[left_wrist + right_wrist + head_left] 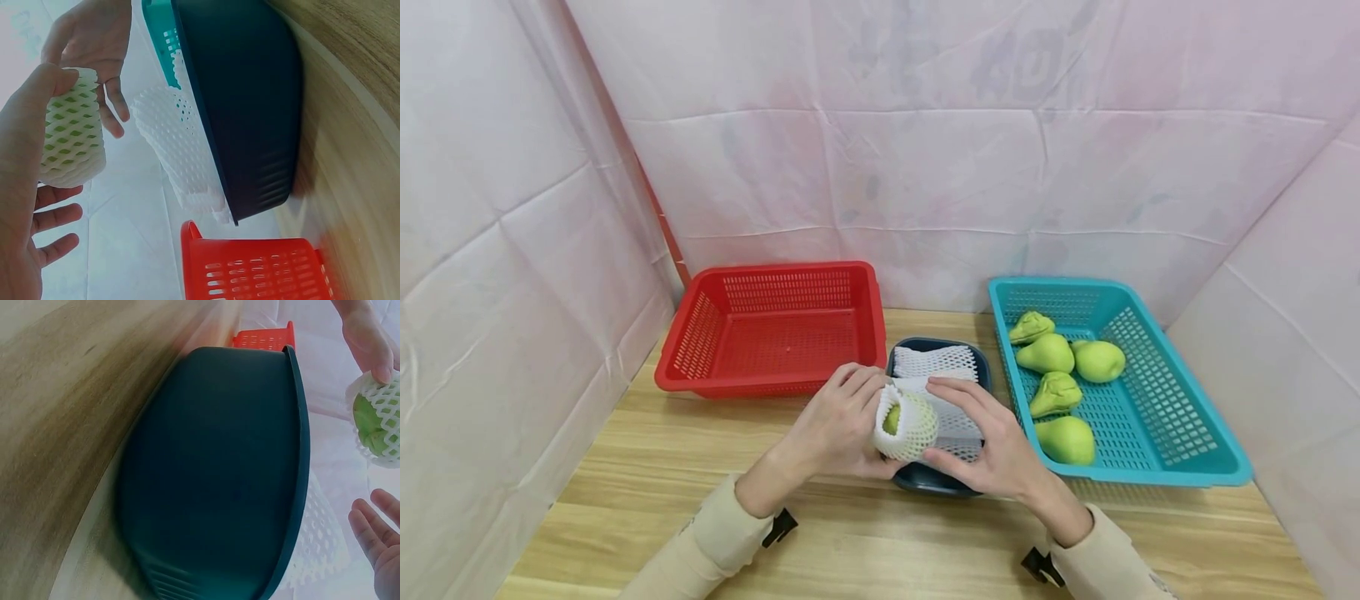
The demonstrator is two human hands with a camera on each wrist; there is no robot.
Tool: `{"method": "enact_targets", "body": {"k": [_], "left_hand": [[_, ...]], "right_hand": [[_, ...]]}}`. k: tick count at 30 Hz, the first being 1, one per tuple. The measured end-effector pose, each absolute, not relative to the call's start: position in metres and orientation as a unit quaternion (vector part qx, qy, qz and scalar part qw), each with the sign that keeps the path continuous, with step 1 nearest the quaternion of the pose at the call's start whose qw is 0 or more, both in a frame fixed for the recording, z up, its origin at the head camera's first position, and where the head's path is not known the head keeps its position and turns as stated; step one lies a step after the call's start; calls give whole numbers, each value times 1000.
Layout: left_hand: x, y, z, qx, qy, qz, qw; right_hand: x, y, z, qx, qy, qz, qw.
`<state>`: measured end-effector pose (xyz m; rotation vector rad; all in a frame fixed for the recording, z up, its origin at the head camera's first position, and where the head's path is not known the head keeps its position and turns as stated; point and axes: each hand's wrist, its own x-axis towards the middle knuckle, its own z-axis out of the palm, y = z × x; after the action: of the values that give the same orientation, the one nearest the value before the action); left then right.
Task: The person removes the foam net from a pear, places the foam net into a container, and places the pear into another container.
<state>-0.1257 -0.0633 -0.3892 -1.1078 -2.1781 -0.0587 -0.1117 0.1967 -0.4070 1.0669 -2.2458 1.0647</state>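
My left hand (842,425) grips a green fruit (892,419) wrapped in a white foam net sleeve (921,425), its thumb pressed on the net in the left wrist view. Green folds of the fruit (370,428) show through the net's opening in the right wrist view. Close by on the right, my right hand (1000,442) has its fingers spread and extended, apart from the fruit. Below both hands stands a dark blue tray (936,482) holding several flat white foam nets (951,362), partly hidden by the hands.
A red basket (767,387) with nothing in it stands at the back left. On the right, a teal basket (1187,475) holds several green fruits (1099,362), some smooth, some wrinkled. White cloth walls (925,183) surround the wooden table (880,550).
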Motion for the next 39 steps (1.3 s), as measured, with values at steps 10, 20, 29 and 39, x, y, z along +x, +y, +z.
{"method": "enact_targets", "body": {"k": [10,20,29,39], "left_hand": [[-127,-61,-392,-435,-829,-46,349],[-125,-57,-394,-435,-829,-36,349],[-126,-58,-398,-433,-830,-65,345],[-124,-66,-394,-425,-824,-111,357]], "right_hand": [[-114,192,-414,401,-793,412,202],[-110,185,-416,387,-792,442,164],[-108,184,-415,353,-800,458,159],[-109,186,-410,347,-807,427,216]]}}
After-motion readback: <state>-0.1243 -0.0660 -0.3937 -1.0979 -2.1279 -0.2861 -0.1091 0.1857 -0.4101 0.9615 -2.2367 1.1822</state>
